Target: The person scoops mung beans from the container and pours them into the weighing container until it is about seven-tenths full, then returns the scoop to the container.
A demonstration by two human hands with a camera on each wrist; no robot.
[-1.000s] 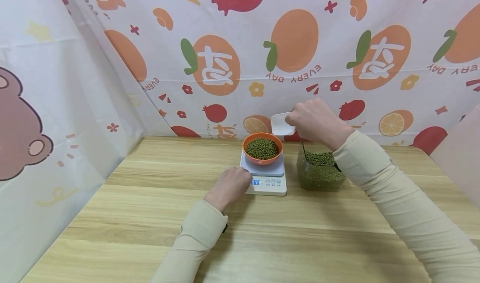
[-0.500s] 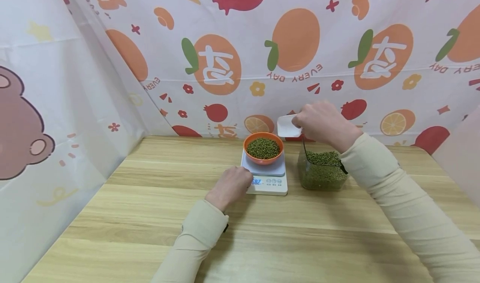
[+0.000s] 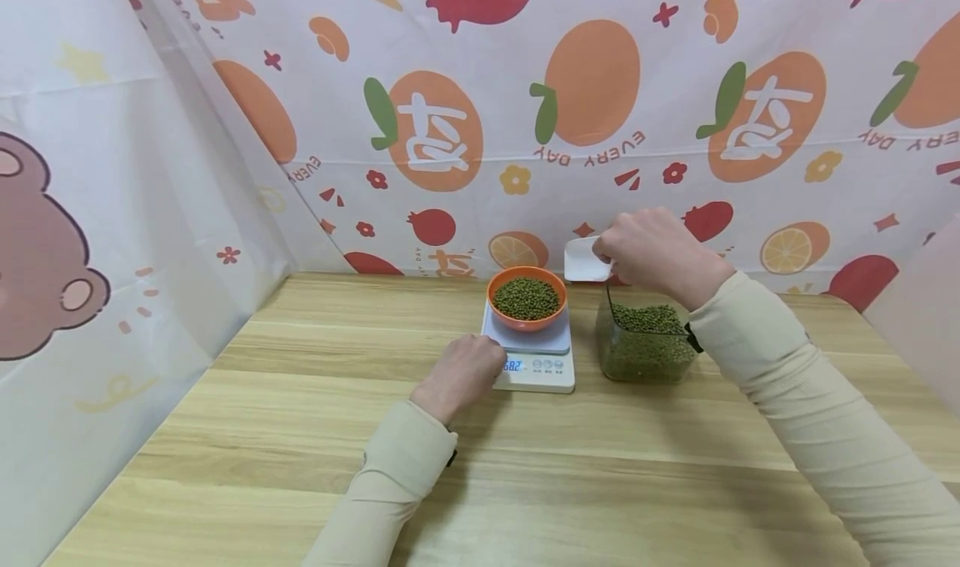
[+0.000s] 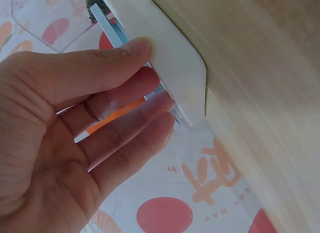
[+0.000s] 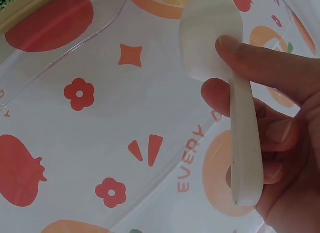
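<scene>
An orange bowl (image 3: 527,323) filled with green mung beans (image 3: 527,298) stands on a white kitchen scale (image 3: 547,381). The scale's blue-lit display (image 3: 512,366) reads about 68.2, its left end close to my left hand (image 3: 461,373). In the left wrist view, that hand's thumb (image 4: 135,47) and curled fingers hold the scale's edge at its front left corner. My right hand (image 3: 660,254) grips a white scoop (image 3: 585,260) by its handle, above and between the bowl and a clear container (image 3: 647,360) of mung beans. The right wrist view shows the handle (image 5: 246,148) lying across the fingers, thumb at the scoop's neck.
The wooden table (image 3: 300,434) extends left and in front of the scale. A fruit-print cloth (image 3: 330,117) hangs behind it, and another cloth (image 3: 150,217) hangs along the left. The container stands just right of the scale.
My right hand has moved right and slightly down with the scoop, away from the bowl and towards the container. The left hand stays at the scale's corner.
</scene>
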